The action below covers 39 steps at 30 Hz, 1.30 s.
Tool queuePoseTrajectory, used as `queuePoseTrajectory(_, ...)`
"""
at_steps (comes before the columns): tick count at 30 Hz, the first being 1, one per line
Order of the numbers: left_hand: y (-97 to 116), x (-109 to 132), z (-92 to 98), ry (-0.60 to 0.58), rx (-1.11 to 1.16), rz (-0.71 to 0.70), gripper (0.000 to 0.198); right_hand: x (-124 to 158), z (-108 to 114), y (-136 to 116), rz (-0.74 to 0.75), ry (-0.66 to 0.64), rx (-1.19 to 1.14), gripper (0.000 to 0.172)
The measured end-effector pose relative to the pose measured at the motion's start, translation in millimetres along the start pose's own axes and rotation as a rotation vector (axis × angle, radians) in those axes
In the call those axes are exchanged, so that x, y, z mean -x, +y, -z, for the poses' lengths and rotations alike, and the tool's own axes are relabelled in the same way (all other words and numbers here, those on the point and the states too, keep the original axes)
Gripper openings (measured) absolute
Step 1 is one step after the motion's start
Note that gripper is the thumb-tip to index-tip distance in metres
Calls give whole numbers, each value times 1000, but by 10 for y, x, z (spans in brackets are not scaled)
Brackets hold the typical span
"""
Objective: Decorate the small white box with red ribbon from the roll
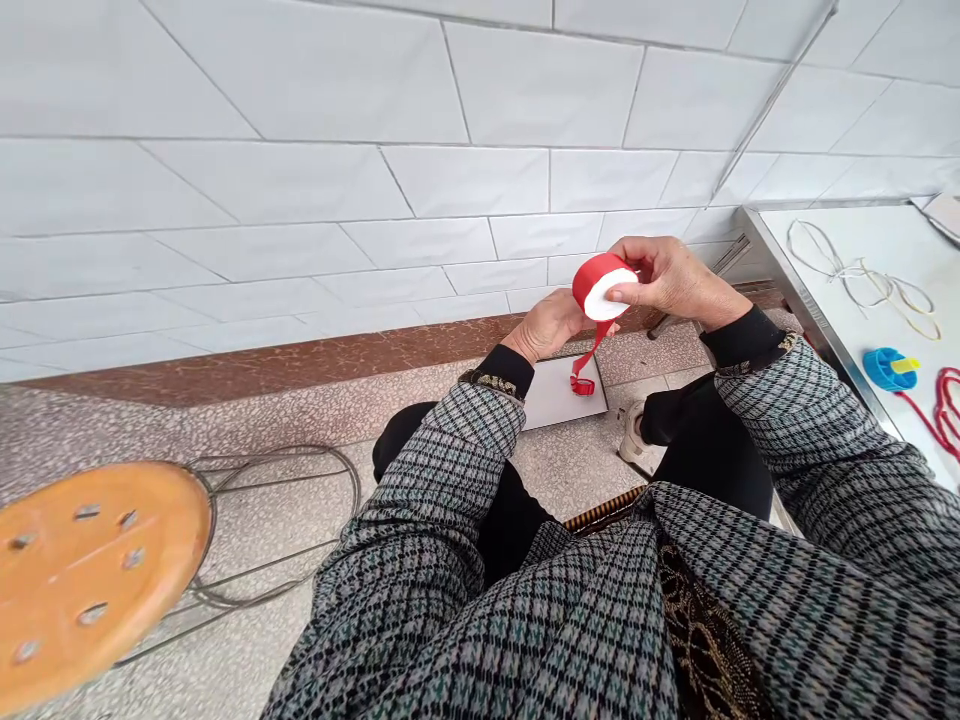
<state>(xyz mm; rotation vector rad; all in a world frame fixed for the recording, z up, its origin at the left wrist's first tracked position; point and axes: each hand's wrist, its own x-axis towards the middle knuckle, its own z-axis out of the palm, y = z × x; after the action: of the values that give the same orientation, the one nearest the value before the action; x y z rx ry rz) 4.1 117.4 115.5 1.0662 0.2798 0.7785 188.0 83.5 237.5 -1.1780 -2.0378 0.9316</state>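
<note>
A roll of red ribbon (598,275) with a white side is held up in front of the tiled wall. My right hand (670,278) grips it from the right, thumb across the white face. My left hand (553,322) is closed at the lower left of the roll, on the ribbon; its fingertips are partly hidden behind. A loose length of ribbon (596,348) hangs from the roll and ends in curls over a white rectangular board or box lid (551,398) low near the floor.
At left stands a round orange stool (97,570) with a wire frame. A white table (847,260) at right carries a pale cord (862,272), a blue round holder with a yellow piece (890,369) and red cord (946,410). The tiled wall (480,185) rises close ahead.
</note>
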Motion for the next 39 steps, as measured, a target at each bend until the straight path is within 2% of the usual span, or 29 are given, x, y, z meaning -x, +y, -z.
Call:
queuePoseTrajectory(7,-22,41,1,-95,-81,61,39,1,-35,66,-3,-16,-13,39)
queuePoseTrajectory(15,30,125,71,-127,-192,174,32,29,-24,261,0,-15,-88,34)
queuePoseTrajectory(20,60,215,151,-36,-161,244,30,83,-26,435,-45,-18,-132,33)
queuePoseTrajectory(25,-2,229,198,-5,-200,259,28,123,-40,561,-104,-36,-84,30)
queuePoseTrajectory(31,-41,207,183,104,-185,305,25,134,-33,685,-97,-77,104,28)
queuePoseTrajectory(36,-65,196,145,128,-112,366,23,135,-44,671,-38,-121,297,23)
queuePoseTrajectory(39,-68,195,111,210,-22,382,33,125,-74,651,-3,-142,401,21)
